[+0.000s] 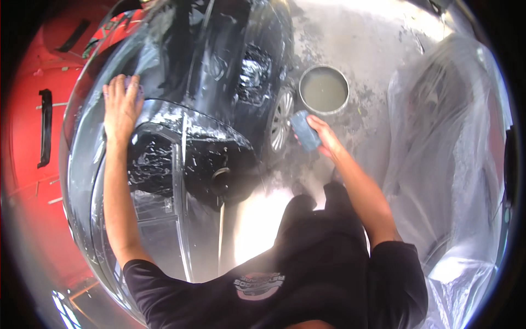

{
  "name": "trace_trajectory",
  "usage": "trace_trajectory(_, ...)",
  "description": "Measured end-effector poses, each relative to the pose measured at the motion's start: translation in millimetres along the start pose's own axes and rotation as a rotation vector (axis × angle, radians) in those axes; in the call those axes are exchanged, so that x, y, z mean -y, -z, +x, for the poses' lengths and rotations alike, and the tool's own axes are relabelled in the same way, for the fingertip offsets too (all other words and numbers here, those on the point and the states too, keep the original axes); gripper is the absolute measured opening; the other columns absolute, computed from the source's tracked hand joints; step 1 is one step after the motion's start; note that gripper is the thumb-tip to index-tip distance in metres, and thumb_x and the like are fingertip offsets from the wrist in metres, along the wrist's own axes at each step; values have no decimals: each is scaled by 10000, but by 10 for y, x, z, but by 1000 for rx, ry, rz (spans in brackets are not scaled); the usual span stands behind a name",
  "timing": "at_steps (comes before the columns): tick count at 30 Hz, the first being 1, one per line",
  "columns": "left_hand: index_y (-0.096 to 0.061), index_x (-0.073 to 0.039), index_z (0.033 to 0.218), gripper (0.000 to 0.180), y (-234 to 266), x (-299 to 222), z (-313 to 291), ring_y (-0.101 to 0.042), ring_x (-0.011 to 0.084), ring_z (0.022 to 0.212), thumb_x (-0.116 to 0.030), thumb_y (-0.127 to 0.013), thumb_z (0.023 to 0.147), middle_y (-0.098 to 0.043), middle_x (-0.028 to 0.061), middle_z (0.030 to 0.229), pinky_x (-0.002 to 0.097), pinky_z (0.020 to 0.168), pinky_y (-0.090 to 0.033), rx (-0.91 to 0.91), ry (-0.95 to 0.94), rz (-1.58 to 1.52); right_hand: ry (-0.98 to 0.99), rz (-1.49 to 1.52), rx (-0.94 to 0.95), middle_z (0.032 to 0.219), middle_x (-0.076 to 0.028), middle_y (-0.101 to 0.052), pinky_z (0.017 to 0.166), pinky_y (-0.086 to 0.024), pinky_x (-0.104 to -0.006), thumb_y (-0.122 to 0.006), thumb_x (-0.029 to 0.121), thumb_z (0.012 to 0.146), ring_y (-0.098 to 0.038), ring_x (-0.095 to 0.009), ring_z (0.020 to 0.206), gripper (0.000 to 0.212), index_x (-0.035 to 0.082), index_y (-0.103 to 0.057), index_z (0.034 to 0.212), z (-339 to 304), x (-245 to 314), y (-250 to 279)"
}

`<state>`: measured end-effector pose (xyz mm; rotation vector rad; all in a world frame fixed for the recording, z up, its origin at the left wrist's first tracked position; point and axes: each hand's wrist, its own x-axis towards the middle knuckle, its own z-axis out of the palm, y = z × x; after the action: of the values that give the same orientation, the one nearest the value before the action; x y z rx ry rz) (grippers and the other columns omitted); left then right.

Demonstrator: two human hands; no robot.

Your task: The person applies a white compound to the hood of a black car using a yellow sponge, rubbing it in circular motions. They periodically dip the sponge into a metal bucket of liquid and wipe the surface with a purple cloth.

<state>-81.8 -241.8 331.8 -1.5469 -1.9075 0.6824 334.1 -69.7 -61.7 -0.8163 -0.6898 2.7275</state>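
Observation:
My left hand (pixel 123 107) presses flat against the upper body of a dark car (pixel 211 66), its fingers over a purple pad (pixel 133 86) whose edges show on both sides. Whether the pad is cloth or sponge I cannot tell. In my right hand (pixel 323 137) is a blue-grey rectangular block (pixel 306 130), like a sanding block, held between thumb and fingers in the air beside the car's wheel (pixel 282 120). Wet streaks and whitish patches cover the car's panels and window (pixel 150 164). Just beyond the block stands a round bucket (pixel 347 98) of murky liquid.
To the right, something large lies under clear plastic sheeting (pixel 438 142). A red vehicle body (pixel 24 131) with a black handle-like strip (pixel 45 129) is at the far left. The grey floor (pixel 372 38) has dark, wet-looking patches around the bucket.

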Motion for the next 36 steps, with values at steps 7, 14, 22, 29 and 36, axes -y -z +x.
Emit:
trace_trajectory(7, -557, -143, 1524, 674, -18, -7, -4, -485, 416, 1471, -230, -807, 904, -535, 212, 1515, 615, 1281, -346, 12, 31, -53, 57, -98, -362, 1221, -65, -745, 923, -608, -405, -647, 289, 1108, -732, -206, 1061, 355, 50, -668, 1369, -457, -28, 1043)
trace_trajectory(14, -545, -163, 1524, 715, -2, -7, -2, -472, 421, 1487, -262, -838, 879, -528, 218, 1535, 612, 1292, -334, 48, 43, -53, 9, -103, -464, 1238, -55, -737, 1019, -547, -413, -684, 305, 1091, -698, -203, 1123, 357, 48, -682, 1338, -639, 9, 1139)
trace_trajectory(22, -599, -164, 1477, 683, -195, -413, 115, -452, 482, 1491, -265, -846, 849, -526, 239, 1529, 693, 1274, -291, -130, 248, -171, 107, -254, -463, 1195, -51, -724, 986, -553, -396, -670, 331, 1092, -695, -204, 1097, 355, 49, -683, 1307, -138, 525, 1205)
trace_trajectory(29, -659, -79, 1352, 431, -601, -1423, 13, -440, 495, 1524, -197, -698, 939, -567, 246, 1506, 663, 1277, -312, -126, 100, -424, 89, -293, -402, 1352, -82, -681, 1083, -504, -382, -706, 312, 1079, -651, -198, 1236, 494, 6, -584, 1446, 175, 1287, 778)
trace_trajectory(36, -690, -64, 1240, 339, -820, -2356, -152, -445, 454, 1532, -134, -664, 909, -581, 230, 1481, 644, 1297, -308, -70, 77, -696, 194, -419, -371, 1124, -57, -735, 904, -564, -356, -671, 316, 1102, -700, -177, 1013, 386, 16, -672, 1345, 425, 1479, 231)
